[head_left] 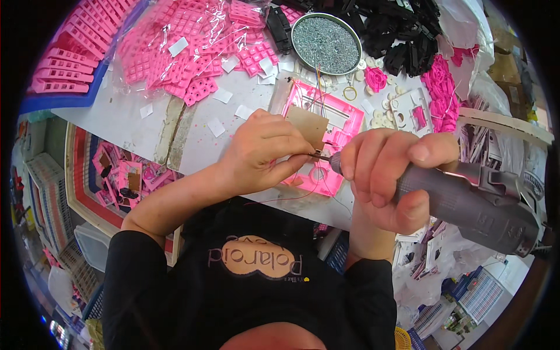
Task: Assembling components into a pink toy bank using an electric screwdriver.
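A dark grey electric screwdriver lies across my right hand, whose fingers wrap round its front end. Its thin bit points left and meets the fingertips of my left hand. That hand is closed in a pinch at the tip; whatever sits between the fingers is too small to make out. Beneath both hands is a pink plastic housing with a brown board over part of it. Thin coloured wires rise from its far side. My hands cover part of the housing.
Behind the housing stands a round tin of small screws. Bagged pink plastic parts lie far left, near a blue crate. Black parts are piled far right. A basket of pink pieces sits left, below the table.
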Demonstrator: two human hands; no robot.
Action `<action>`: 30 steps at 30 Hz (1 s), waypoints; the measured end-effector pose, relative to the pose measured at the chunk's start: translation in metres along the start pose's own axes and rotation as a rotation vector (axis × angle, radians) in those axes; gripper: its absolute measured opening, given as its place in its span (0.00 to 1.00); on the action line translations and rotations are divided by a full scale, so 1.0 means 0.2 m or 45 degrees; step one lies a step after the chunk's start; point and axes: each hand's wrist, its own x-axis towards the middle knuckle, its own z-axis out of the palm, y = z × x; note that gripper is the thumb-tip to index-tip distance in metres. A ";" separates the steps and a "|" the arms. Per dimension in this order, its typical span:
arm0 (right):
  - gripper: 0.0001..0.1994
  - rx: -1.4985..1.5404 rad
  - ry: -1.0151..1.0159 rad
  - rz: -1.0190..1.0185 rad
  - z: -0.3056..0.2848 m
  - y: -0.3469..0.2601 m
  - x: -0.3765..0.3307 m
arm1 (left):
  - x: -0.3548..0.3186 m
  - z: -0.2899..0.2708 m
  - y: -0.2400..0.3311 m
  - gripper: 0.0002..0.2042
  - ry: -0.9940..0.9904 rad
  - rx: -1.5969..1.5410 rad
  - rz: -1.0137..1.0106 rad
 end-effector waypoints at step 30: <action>0.13 -0.452 0.275 0.036 -0.19 0.29 -0.07 | -0.08 0.01 0.02 0.07 -0.222 0.593 -0.017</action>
